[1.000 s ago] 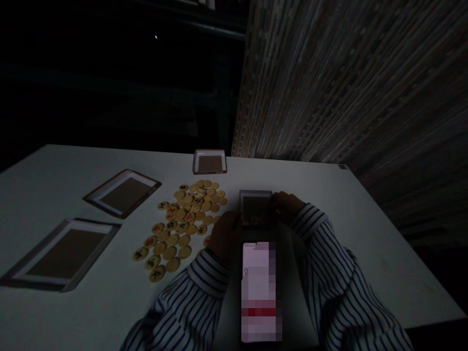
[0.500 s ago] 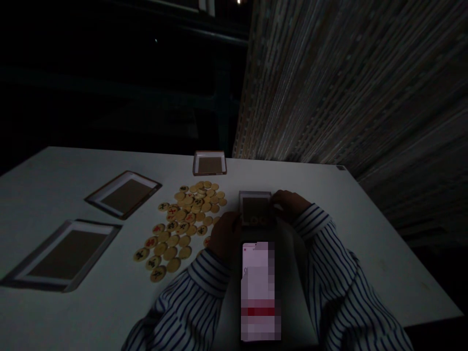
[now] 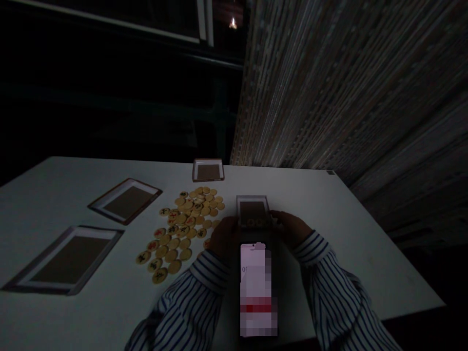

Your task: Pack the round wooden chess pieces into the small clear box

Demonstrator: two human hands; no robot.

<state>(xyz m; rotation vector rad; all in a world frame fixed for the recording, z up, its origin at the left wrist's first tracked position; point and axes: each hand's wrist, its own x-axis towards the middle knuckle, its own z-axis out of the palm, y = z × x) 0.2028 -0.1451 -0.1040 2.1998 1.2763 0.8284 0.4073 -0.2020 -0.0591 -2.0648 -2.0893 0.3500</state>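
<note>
A small box (image 3: 252, 212) is held on the white table (image 3: 347, 219) between both hands. The left hand (image 3: 224, 236) is pressed with curled fingers on its left side, and the right hand (image 3: 290, 228) is closed on its right side. Just left of the box, a heap of round wooden pieces (image 3: 186, 219) is spread. A lit phone (image 3: 258, 287) is seen between the striped sleeves. Two flat trays (image 3: 126, 201) (image 3: 68, 258) are placed further left, and a small tray (image 3: 208, 170) is placed behind the heap.
</note>
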